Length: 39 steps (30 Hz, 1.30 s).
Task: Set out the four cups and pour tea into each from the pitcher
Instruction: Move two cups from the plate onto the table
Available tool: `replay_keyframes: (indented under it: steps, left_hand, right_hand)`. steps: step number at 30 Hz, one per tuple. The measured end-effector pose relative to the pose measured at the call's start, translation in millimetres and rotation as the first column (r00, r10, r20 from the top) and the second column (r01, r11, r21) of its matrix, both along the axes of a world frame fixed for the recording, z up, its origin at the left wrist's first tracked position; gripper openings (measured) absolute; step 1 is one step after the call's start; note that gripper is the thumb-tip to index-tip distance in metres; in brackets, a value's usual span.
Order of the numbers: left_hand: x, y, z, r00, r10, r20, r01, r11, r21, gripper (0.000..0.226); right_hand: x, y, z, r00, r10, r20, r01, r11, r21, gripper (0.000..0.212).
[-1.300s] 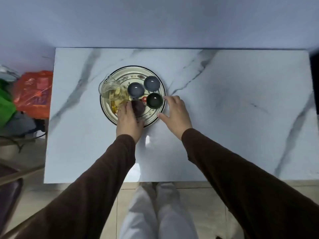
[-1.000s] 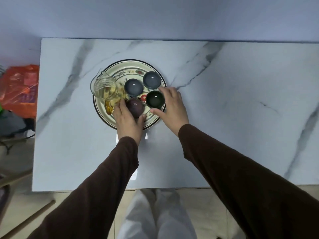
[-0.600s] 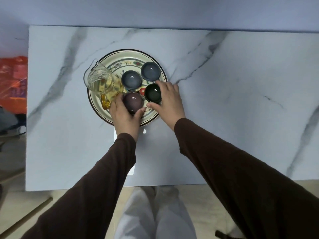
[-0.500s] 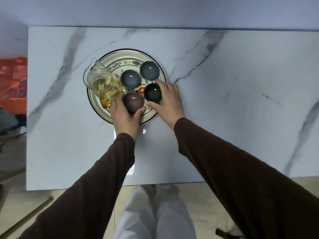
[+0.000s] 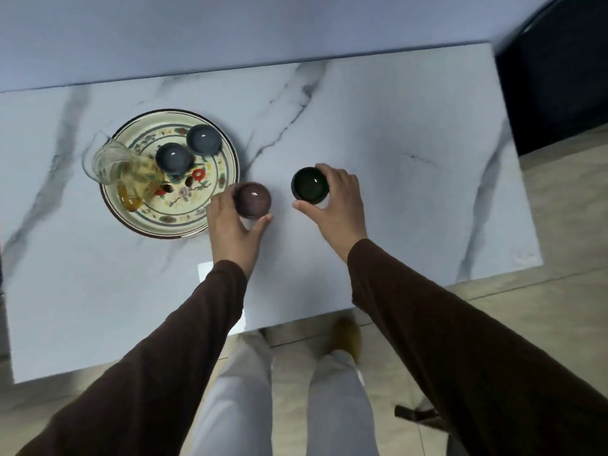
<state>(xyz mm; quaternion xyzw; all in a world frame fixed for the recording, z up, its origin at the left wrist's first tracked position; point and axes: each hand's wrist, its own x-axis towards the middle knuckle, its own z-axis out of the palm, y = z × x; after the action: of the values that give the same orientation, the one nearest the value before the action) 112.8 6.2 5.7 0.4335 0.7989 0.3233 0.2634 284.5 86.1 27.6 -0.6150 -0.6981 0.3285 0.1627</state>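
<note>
My left hand (image 5: 232,227) grips a purple cup (image 5: 253,199) just right of the floral plate's (image 5: 174,222) rim, over the marble table. My right hand (image 5: 339,202) grips a dark green cup (image 5: 310,184) further right, off the plate. Whether either cup touches the tabletop, I cannot tell. Two grey-blue cups (image 5: 173,157) (image 5: 203,139) stay on the plate. A glass pitcher (image 5: 115,166) with yellow tea stands at the plate's left side, its amber handle toward me.
The white marble table (image 5: 394,179) stretches to the right of the cups. A dark block (image 5: 556,70) stands past the table's right end. My legs and tiled floor show below the near edge.
Both hands lifted their cups off the plate and carried them to the right. The purple cup now sits beyond the plate's rim, the green one further out. The view shifted right.
</note>
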Motion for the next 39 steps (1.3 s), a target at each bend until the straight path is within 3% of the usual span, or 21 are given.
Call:
replay_keyframes:
  steps: [12, 25, 39]
  left_hand:
    - [178.5, 5.6, 20.6, 0.999, -0.012, 0.036, 0.011, 1.000, 0.027, 0.067]
    - [261.3, 51.4, 5.1, 0.991, -0.111, 0.069, 0.111, 0.994, 0.010, 0.066]
    - [369.1, 123.6, -22.9, 0.993, -0.110, 0.033, 0.110, 0.994, -0.007, 0.065]
  right_hand:
    - [194.4, -9.1, 17.2, 0.999, -0.049, -0.015, 0.049, 0.999, 0.005, 0.069]
    - [267.9, 22.0, 6.1, 0.992, -0.126, -0.001, 0.126, 0.992, -0.003, 0.070]
    - [370.5, 109.5, -24.4, 1.000, -0.003, -0.017, 0.003, 1.000, 0.028, 0.072]
